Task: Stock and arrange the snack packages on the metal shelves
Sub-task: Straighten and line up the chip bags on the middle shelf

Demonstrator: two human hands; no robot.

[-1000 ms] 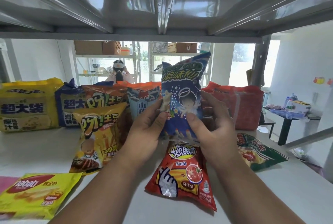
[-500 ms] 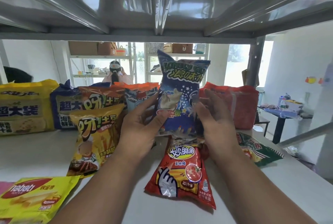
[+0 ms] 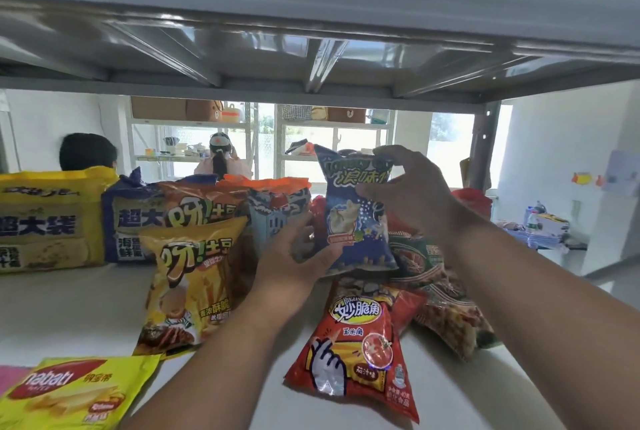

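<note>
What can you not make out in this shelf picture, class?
Head view only:
- Yellow wafer pack: cut off by the bottom-left edge.
- Pale blue bag: lower part hidden by the left hand.
- Blue bag: top corner covered by the right hand.
- Far shelf items: too small.

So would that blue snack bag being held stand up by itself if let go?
Probably not: the blue bag looks puffy, soft and light, with a narrow crimped bottom. Both the left hand and right hand steady it, and its glossy film seems slippery.
</note>
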